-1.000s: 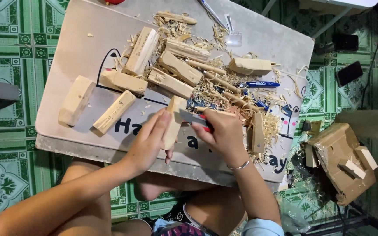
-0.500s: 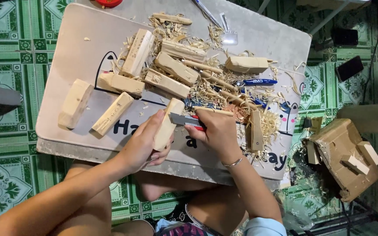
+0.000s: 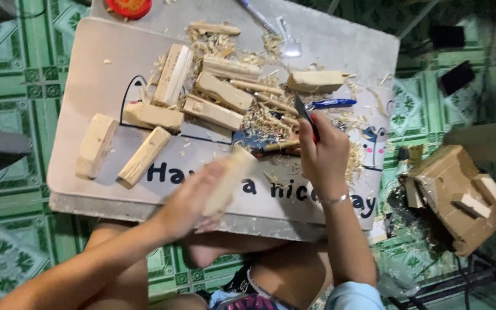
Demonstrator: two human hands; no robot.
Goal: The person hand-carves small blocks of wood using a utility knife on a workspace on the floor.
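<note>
My left hand (image 3: pixel 193 201) grips a blurred wooden block (image 3: pixel 228 181) over the worktop (image 3: pixel 87 69); my right hand (image 3: pixel 324 150) — at two o'clock — clutches a red-handled knife (image 3: pixel 304 115), blade up.

On the board (image 3: pixel 87 74) I count about nine loose wood blocks (image 3: pixel 96 144), plus one block (image 3: pixel 228 181) in my left hand (image 3: pixel 193 201). One blue pen (image 3: pixel 331 104) lies there. One knife (image 3: pixel 304 115) is in my right hand (image 3: pixel 322 152).
</note>
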